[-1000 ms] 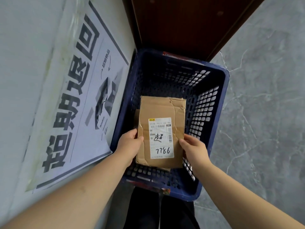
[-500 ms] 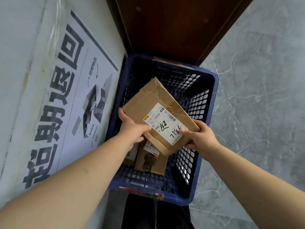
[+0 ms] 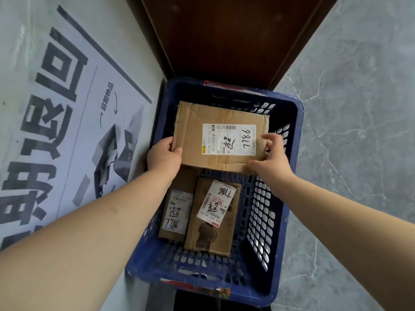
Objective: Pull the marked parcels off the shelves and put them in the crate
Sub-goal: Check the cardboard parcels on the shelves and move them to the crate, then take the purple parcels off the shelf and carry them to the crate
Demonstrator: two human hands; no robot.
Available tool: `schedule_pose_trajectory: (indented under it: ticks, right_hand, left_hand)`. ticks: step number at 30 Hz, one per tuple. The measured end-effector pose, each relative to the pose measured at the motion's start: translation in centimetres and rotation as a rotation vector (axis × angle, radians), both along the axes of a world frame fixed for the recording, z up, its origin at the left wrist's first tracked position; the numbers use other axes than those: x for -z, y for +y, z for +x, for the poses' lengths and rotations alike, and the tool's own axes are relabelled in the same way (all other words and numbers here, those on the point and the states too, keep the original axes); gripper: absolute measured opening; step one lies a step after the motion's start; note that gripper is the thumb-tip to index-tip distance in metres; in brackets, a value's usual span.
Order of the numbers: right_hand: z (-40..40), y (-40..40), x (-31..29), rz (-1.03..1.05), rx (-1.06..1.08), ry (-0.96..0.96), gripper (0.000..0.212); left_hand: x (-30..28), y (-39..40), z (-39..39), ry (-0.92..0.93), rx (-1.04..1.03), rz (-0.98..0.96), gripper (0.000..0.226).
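Note:
A blue plastic crate (image 3: 289, 176) stands on the floor below me. Inside its far half lies a flat brown cardboard parcel (image 3: 195, 135) with a white label marked 7786. My left hand (image 3: 164, 156) grips the parcel's near left corner. My right hand (image 3: 271, 158) touches its near right corner, fingers spread and partly lifted off it. Two smaller cardboard parcels rest on the crate's bottom nearer to me: a narrow one (image 3: 177, 212) at the left and a wider one (image 3: 213, 218) beside it, both with marked labels.
A grey poster with large dark characters (image 3: 58, 122) covers the wall at the left, right beside the crate. A dark brown wooden panel (image 3: 224, 37) stands behind the crate. Grey marbled floor (image 3: 359, 131) stretches to the right.
The parcel has been turned flat and lowered into the crate's far half. My right hand's fingers have loosened from its edge. The two lower parcels now show fully.

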State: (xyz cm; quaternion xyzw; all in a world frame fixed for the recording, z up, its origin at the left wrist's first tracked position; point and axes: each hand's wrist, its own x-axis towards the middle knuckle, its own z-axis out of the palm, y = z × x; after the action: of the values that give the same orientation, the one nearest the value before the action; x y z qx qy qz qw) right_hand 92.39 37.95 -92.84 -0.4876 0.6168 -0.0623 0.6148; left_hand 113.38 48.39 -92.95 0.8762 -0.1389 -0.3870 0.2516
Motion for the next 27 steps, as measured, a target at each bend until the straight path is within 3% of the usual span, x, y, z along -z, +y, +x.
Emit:
schedule_pose_trajectory:
  ticks: [7,16,22,27]
  right_hand:
    - [1.3,-0.6,7.4,-0.047,-0.321,0.149,0.089]
    - [1.9,-1.0,13.2,-0.2,-0.356,0.228,0.089]
    - [2.1,-0.3,10.2,-0.202,-0.376,0.271,0.084]
    - [0.0,2.1,2.2,-0.328,-0.282,0.239,0.069]
  left_hand:
    - [6.6,-2.5,0.7,0.015,0.181,0.152,0.07]
    - [12.7,-2.7,-0.3,-0.212,0.348,0.276,0.074]
    - [10.2,-1.7,-0.8,-0.341,0.51,0.238,0.07]
    - [1.6,-1.7,-5.2,-0.272,0.658,0.142,0.072]
